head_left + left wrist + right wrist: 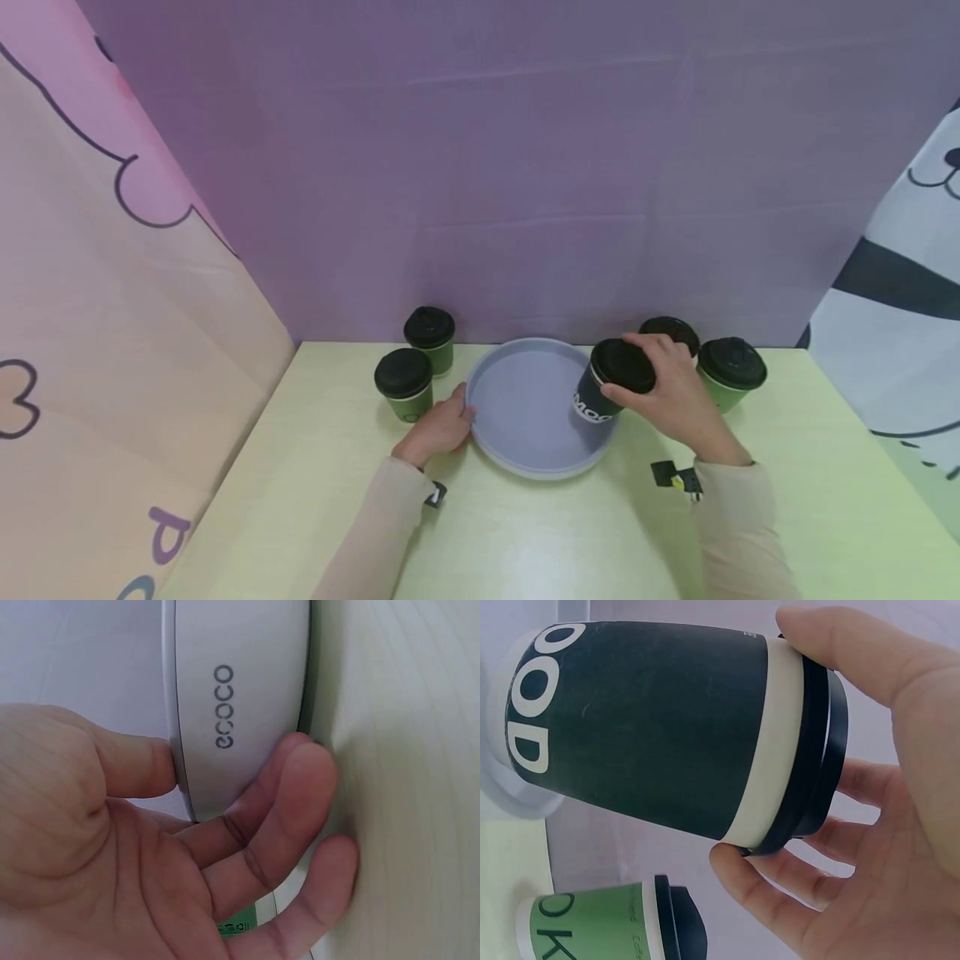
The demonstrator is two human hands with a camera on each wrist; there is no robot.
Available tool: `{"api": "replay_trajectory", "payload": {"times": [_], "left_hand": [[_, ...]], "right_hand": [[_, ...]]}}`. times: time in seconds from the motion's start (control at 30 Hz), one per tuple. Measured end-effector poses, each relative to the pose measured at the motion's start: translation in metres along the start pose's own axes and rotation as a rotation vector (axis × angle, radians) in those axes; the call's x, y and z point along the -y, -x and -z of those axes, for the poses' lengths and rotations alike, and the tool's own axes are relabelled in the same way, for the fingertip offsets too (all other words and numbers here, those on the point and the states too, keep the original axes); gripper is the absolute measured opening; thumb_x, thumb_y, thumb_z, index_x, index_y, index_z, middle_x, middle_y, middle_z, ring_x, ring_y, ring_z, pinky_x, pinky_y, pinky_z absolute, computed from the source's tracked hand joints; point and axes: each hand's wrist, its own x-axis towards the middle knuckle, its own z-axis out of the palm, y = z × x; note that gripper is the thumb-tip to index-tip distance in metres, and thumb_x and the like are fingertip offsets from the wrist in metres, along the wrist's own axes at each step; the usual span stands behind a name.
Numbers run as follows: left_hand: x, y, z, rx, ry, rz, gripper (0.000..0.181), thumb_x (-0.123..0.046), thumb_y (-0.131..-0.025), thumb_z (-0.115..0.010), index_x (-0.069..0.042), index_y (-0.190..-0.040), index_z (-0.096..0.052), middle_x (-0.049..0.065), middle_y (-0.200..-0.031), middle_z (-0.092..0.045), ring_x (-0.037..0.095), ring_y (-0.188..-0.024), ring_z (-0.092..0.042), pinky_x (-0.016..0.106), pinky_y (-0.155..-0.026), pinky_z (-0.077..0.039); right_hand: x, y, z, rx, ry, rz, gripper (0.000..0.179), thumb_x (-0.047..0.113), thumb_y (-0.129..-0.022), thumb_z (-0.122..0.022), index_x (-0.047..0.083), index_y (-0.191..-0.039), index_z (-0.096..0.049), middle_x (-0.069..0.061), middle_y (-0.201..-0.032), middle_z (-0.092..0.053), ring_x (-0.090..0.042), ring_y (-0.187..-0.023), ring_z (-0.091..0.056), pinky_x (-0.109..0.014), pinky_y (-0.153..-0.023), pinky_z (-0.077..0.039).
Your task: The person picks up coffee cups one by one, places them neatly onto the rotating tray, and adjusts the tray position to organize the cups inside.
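Right grip [678,408] holds dark cup [589,395] by its lid [621,365], at right edge of tray [525,408], near back edge of bench [540,537]; left grip [441,427] pinches tray rim. Loosely fitted lid could separate, dropping cup.

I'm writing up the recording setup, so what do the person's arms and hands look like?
The left sleeve and right sleeve are beige, long and plain. The left hand and right hand are bare, without gloves or visible rings. Small black pieces show beside each sleeve.

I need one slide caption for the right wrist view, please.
A right-hand grip holds a dark cup by its lidded end, with a green cup nearby.
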Motion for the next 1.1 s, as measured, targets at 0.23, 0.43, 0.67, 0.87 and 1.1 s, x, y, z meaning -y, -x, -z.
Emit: {"api": "replay_trajectory", "payload": {"times": [0.23, 0.43, 0.67, 0.87, 1.1], "left_hand": [[0.003, -0.002, -0.001, 0.006, 0.007, 0.006, 0.060, -0.023, -0.111, -0.039, -0.002, -0.163, -0.018, 0.014, -0.072, -0.064, 0.018, -0.052, -0.052, 0.032, -0.069, -0.046], [0.003, -0.003, -0.001, 0.007, 0.007, 0.008, 0.059, -0.023, -0.111, -0.039, -0.002, -0.162, -0.019, 0.012, -0.071, -0.063, 0.018, -0.052, -0.052, 0.032, -0.071, -0.046], [0.004, -0.002, 0.000, 0.003, -0.002, -0.002, 0.059, -0.024, -0.111, -0.039, -0.002, -0.162, -0.020, 0.010, -0.070, -0.063, 0.018, -0.053, -0.053, 0.033, -0.074, -0.047], [0.005, -0.004, -0.001, 0.007, 0.003, 0.002, 0.060, -0.024, -0.111, -0.039, -0.002, -0.162, -0.019, 0.010, -0.073, -0.064, 0.018, -0.054, -0.053, 0.032, -0.072, -0.047], [0.003, -0.003, 0.000, 0.004, 0.010, 0.002, 0.056, -0.022, -0.111, -0.039, -0.003, -0.161, -0.024, 0.012, -0.074, -0.064, 0.019, -0.053, -0.053, 0.032, -0.066, -0.045]], "right_hand": [[0.007, -0.003, -0.010, 0.050, -0.001, 0.003, 0.079, 0.038, -0.083, -0.085, 0.004, -0.146, -0.050, -0.022, -0.143, -0.051, -0.043, -0.128, -0.041, -0.065, -0.104, -0.039], [0.010, -0.004, -0.019, 0.066, 0.032, 0.029, 0.079, 0.041, -0.084, -0.084, 0.005, -0.145, -0.051, -0.021, -0.141, -0.053, -0.042, -0.126, -0.045, -0.064, -0.102, -0.043], [0.014, -0.005, -0.026, 0.071, 0.011, 0.074, 0.077, 0.038, -0.083, -0.085, 0.003, -0.143, -0.053, -0.023, -0.138, -0.055, -0.045, -0.129, -0.046, -0.067, -0.111, -0.034], [0.015, -0.005, -0.031, 0.081, 0.004, 0.086, 0.075, 0.037, -0.082, -0.086, 0.005, -0.142, -0.055, -0.020, -0.139, -0.055, -0.044, -0.130, -0.044, -0.066, -0.106, -0.040], [0.019, -0.005, -0.034, 0.099, -0.003, 0.101, 0.075, 0.037, -0.081, -0.087, 0.007, -0.141, -0.056, -0.017, -0.141, -0.055, -0.039, -0.131, -0.044, -0.063, -0.105, -0.043]]}}
